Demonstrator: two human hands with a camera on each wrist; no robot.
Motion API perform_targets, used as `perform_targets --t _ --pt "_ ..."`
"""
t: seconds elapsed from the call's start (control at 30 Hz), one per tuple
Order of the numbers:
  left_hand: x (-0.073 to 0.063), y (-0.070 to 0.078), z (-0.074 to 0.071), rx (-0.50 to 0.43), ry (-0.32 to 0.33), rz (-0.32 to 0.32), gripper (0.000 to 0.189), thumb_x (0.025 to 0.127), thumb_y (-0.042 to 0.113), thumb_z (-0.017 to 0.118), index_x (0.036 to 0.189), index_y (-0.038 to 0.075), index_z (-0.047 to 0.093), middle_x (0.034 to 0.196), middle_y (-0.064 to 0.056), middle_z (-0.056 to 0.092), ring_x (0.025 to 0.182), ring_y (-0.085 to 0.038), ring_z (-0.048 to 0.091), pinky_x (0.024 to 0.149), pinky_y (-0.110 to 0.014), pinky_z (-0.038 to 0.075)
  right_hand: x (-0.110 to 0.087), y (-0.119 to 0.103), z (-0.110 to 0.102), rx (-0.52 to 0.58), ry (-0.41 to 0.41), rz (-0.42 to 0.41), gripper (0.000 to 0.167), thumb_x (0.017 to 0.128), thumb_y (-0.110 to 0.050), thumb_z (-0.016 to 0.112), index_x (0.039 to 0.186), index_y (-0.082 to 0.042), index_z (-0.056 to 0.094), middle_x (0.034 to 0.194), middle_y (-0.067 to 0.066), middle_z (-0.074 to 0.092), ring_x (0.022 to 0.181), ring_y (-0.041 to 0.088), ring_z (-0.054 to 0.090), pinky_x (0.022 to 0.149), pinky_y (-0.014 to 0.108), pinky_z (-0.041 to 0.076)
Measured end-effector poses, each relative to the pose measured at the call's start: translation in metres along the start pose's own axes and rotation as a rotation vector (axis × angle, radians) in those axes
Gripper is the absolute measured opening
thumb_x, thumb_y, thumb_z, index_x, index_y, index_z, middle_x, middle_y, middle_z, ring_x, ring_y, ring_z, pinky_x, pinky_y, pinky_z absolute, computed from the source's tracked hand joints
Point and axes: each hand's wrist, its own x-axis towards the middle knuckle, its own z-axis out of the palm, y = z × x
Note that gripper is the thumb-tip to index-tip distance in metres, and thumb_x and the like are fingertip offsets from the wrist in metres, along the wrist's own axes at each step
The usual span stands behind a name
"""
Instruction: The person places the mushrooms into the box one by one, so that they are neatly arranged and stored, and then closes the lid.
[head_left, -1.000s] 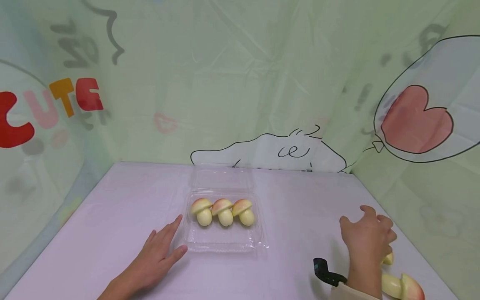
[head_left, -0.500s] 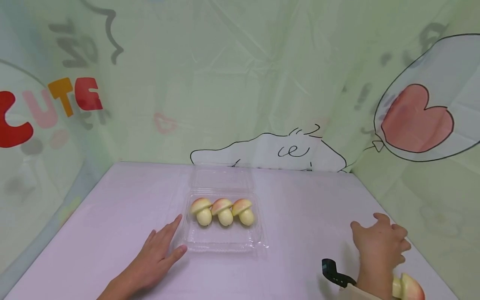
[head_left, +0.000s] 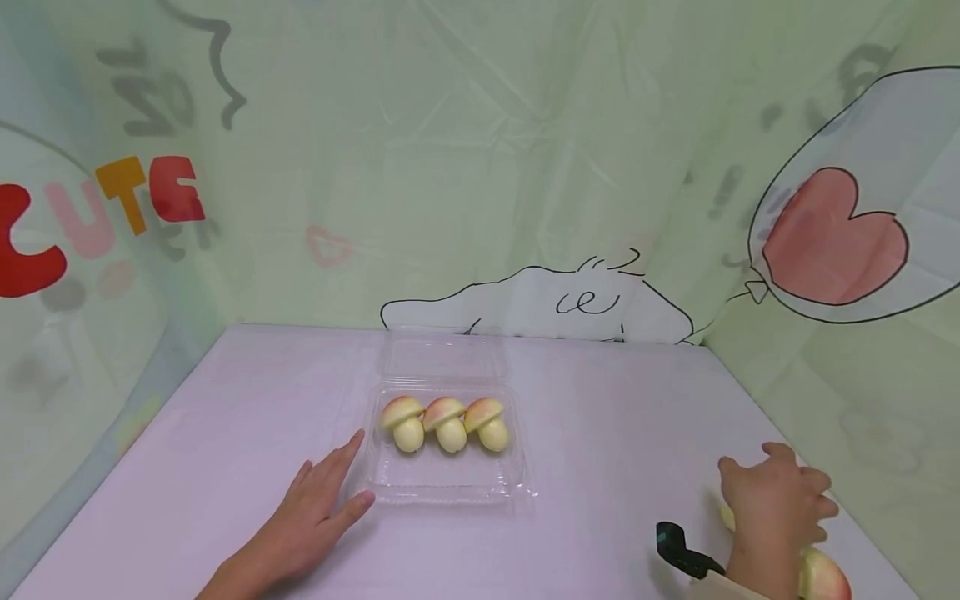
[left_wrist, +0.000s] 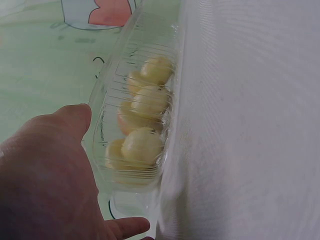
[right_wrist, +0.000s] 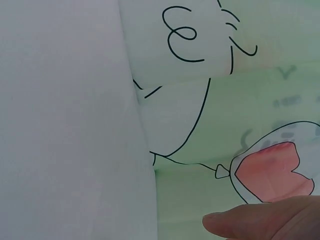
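Note:
A clear plastic clamshell box point(head_left: 450, 490) lies with its lid raised at the middle of the table. Three pale yellow mushroom-shaped pieces point(head_left: 451, 433) with pink-tinged caps stand in a row inside it. My left hand point(head_left: 311, 512) rests beside the box's left side, fingers straight and thumb spread; the left wrist view shows its thumb close to the clear wall point(left_wrist: 100, 115). At the right, my right hand point(head_left: 776, 504) hovers with bent, spread fingers over more mushroom-shaped pieces point(head_left: 825, 575), which it partly hides. Nothing shows in its grasp.
The table point(head_left: 600, 433) has a pale lilac cover. Printed green curtains point(head_left: 480, 167) close in the back and both sides. A black wrist mount point(head_left: 682, 552) sticks out from the right sleeve.
My right hand has moved right and nearer to me, passing over the loose mushroom-shaped pieces. The left hand and the box have stayed in place.

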Motion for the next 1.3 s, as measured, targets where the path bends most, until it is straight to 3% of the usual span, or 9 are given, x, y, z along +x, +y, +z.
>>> perform_targets --t 0.63,0.97,1.13,1.3 --pt "0.000 0.000 0.000 0.018 0.013 0.011 0.071 0.105 0.044 0.056 0.165 0.020 0.027 0.157 -0.016 0.048 0.146 -0.043 0.044 0.116 -0.073 0.021 0.009 0.012 0.020 -0.025 -0.050 0.009 0.066 0.093 -0.025 0.053 0.145 0.011 0.033 0.138 0.054 0.022 0.126 0.071 0.023 0.091 0.076 0.037" --pt "-0.001 -0.003 0.002 0.017 0.021 0.012 0.072 0.105 0.044 0.057 0.165 0.018 0.027 0.158 -0.016 0.048 0.146 -0.042 0.044 0.116 -0.072 0.020 0.015 0.018 0.029 -0.034 0.025 -0.104 0.058 0.080 -0.005 0.045 0.134 0.017 0.041 0.122 0.051 0.038 0.117 0.071 0.033 0.088 0.068 0.031" --pt "0.000 -0.002 0.002 0.012 0.020 0.015 0.071 0.105 0.044 0.056 0.165 0.018 0.027 0.158 -0.016 0.048 0.146 -0.043 0.044 0.116 -0.073 0.020 0.015 0.020 0.031 -0.011 0.072 -0.149 0.057 0.078 -0.004 0.041 0.131 0.016 0.045 0.118 0.049 0.043 0.111 0.072 0.038 0.084 0.069 0.033" --pt "0.000 -0.002 0.002 0.011 0.016 0.013 0.071 0.105 0.044 0.056 0.165 0.020 0.027 0.159 -0.015 0.047 0.146 -0.044 0.043 0.116 -0.073 0.020 0.015 0.021 0.031 -0.016 0.055 -0.134 0.056 0.080 -0.006 0.042 0.132 0.013 0.046 0.118 0.048 0.043 0.110 0.071 0.041 0.082 0.070 0.040"
